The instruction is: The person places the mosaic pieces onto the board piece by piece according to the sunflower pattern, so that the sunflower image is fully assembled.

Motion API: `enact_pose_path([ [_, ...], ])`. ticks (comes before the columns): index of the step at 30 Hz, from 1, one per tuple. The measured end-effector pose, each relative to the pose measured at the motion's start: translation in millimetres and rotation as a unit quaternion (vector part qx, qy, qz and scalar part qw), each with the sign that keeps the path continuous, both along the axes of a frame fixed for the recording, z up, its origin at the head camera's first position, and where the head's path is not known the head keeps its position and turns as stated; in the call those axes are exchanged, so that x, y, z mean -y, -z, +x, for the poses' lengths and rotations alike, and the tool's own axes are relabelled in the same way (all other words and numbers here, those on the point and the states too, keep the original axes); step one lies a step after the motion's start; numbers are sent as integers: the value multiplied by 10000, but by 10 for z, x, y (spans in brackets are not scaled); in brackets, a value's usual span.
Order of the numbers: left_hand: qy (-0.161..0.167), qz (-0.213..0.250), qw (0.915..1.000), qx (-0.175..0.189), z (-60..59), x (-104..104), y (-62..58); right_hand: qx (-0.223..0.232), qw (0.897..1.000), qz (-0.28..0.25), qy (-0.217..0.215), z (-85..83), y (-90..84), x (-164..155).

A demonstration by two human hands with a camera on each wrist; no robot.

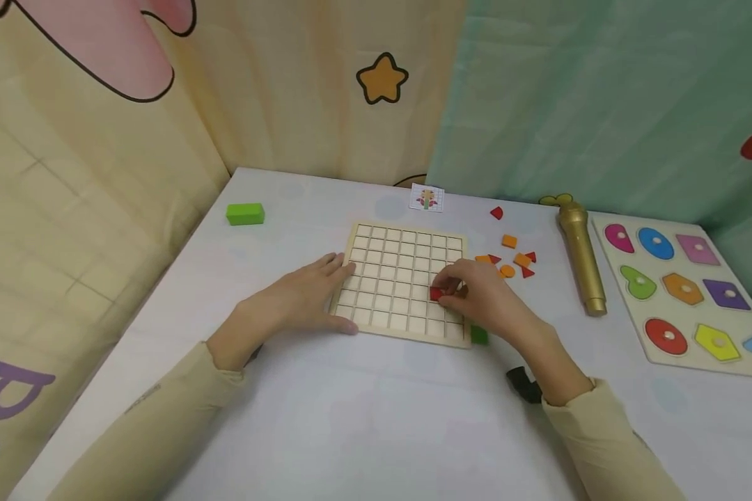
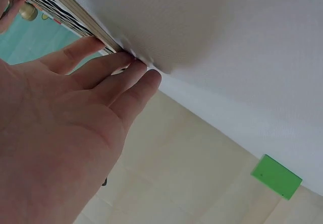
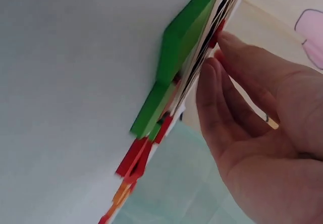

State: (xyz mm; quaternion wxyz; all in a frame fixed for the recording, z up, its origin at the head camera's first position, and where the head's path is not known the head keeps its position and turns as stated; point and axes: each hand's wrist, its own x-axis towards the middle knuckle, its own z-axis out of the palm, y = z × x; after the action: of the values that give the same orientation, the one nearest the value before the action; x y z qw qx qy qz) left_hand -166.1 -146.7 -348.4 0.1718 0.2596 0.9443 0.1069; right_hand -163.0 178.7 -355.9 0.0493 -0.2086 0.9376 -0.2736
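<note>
White table (image 1: 363,410) bears grid board (image 1: 404,240); right hand (image 1: 485,296) pinches red piece (image 1: 437,293) inside

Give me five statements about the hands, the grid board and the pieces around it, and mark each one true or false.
1. The right hand pinches a red piece over the grid board. True.
2. The left hand holds the green block. False: it rests on the board's left edge.
3. The gold microphone lies right of the board. True.
4. Every board cell is filled. False: nearly all are bare.
5. Loose orange and red pieces lie left of the board. False: right.
</note>
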Motion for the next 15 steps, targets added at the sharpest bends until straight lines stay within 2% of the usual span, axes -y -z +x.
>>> enact_pose_path([
  [9, -35, 118, 9999, -49, 3, 16, -10, -364, 9957, -97, 851, -69, -102, -317],
  [12, -11, 132, 9999, -40, 2, 16, -9, -319, 9944, -18, 1008, -81, -93, -366],
  [15, 21, 123, 9999, -38, 1, 18, -6, -77, 9949, 159, 989, -89, -66, -373],
])
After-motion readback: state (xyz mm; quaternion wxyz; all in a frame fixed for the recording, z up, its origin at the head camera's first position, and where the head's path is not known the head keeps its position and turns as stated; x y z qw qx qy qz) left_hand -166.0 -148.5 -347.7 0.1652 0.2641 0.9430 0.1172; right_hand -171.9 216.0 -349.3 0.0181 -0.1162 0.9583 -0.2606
